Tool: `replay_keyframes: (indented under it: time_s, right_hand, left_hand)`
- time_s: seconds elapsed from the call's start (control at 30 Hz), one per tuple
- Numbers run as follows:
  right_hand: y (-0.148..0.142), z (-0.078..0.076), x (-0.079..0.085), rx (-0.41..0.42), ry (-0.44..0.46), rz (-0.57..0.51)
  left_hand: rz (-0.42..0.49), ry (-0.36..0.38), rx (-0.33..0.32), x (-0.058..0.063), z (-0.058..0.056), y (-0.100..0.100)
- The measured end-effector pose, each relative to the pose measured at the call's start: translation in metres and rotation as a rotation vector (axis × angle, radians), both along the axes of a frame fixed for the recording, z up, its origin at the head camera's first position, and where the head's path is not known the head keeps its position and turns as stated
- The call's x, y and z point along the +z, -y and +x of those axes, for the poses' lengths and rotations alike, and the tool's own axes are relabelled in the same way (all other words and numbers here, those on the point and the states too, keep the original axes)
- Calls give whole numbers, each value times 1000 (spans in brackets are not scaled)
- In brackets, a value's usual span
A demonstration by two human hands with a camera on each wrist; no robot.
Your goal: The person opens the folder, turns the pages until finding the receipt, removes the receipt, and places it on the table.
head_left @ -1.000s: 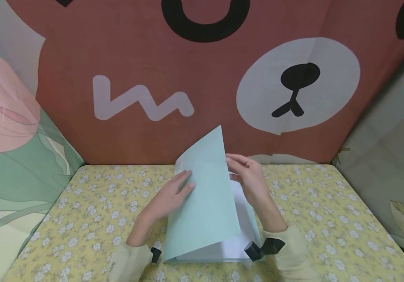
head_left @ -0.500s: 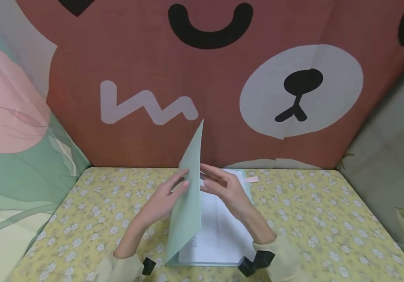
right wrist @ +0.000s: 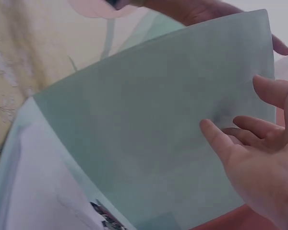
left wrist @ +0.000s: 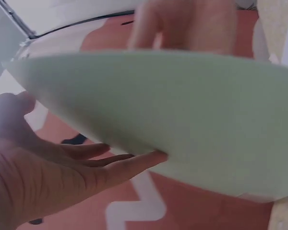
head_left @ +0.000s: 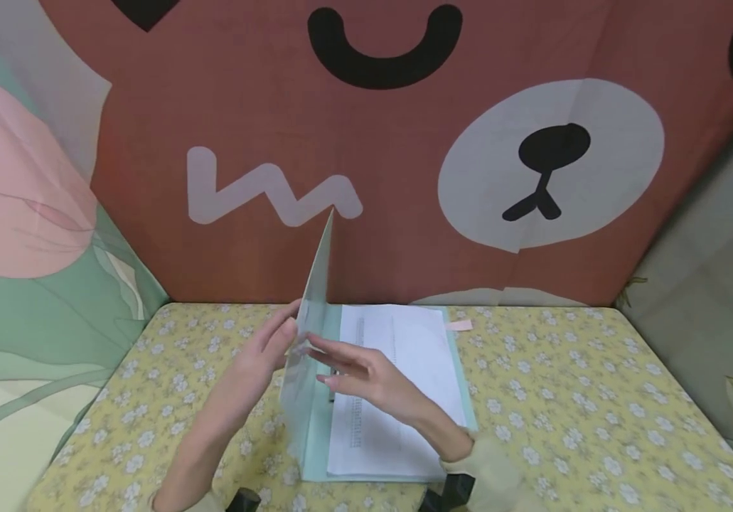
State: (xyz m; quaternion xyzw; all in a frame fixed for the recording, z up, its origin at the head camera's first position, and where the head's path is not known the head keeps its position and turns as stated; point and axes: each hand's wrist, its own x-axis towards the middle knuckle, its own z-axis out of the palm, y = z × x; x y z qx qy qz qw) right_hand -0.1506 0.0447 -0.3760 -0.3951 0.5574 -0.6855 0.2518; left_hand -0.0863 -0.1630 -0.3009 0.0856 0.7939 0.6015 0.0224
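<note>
A pale green folder (head_left: pixel 467 398) lies on the table with its front cover (right wrist: pixel 149 124) standing nearly upright, leaning a little left. My left hand (head_left: pixel 257 363) rests against the cover's outer face, fingers fairly straight, as the left wrist view also shows. On the inner side, my right hand (head_left: pixel 372 377) reaches across the pages with extended fingers, the fingertips right at the cover. White printed sheets (head_left: pixel 417 405) lie inside on the back cover. Beside them, near the spine, a metal clip (right wrist: pixel 105 215) shows in the right wrist view. Neither hand pinches the cover.
A pink tab (head_left: pixel 459 326) sticks out at the folder's upper right. The table (head_left: pixel 564 398) wears a yellow flowered cloth. Directly behind it hangs a reddish-brown fabric backdrop (head_left: pixel 392 142) with a bear face, and printed fabric stands on both sides.
The cover has swung from leaning over the pages to nearly upright and past it to the left, uncovering the sheets and clip. Both hands have moved left with it.
</note>
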Motion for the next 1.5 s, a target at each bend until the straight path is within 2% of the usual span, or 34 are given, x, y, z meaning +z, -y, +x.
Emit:
replay_keyframes:
  time_s: [0.17, 0.3, 0.43, 0.53, 0.67, 0.83, 0.93, 1.0, 1.2, 1.27, 1.33, 1.4, 1.5]
  right_hand:
    - [4, 2, -9, 79, 24, 41]
    - [6, 3, -11, 94, 8, 80]
    - [3, 2, -8, 36, -34, 131]
    - [0, -1, -6, -20, -90, 171]
    - [-2, -5, -3, -75, -147, 191]
    - [-6, -8, 1, -117, -149, 198]
    - [-8, -11, 3, -146, -146, 202]
    - [-11, -13, 4, -171, -147, 214]
    - [-18, -19, 7, -286, -172, 281]
    - [-21, -23, 6, -334, -173, 297]
    - [-25, -28, 4, -392, -169, 314]
    - [-30, -33, 2, -453, -152, 321]
    - [-37, -42, 0, -558, -111, 326]
  left_hand:
    - [14, 25, -35, 10, 5, 17]
    - [-5, 19, -1, 12, 6, 39]
    - [-51, 19, 36, 9, 7, 64]
    - [-62, 49, 53, 6, 8, 84]
    - [-55, 78, 44, 1, 11, 110]
    - [-114, 95, 63, -6, 17, 134]
    - [-187, 135, 93, -9, 18, 145]
    - [-271, 133, 111, -13, 18, 151]
    - [-646, 58, 186, -32, 11, 168]
    - [-739, 64, 209, -40, 8, 171]
    - [-806, 59, 220, -49, 6, 172]
    - [-837, 66, 229, -57, 4, 171]
    - [-886, 64, 248, -66, 1, 160]
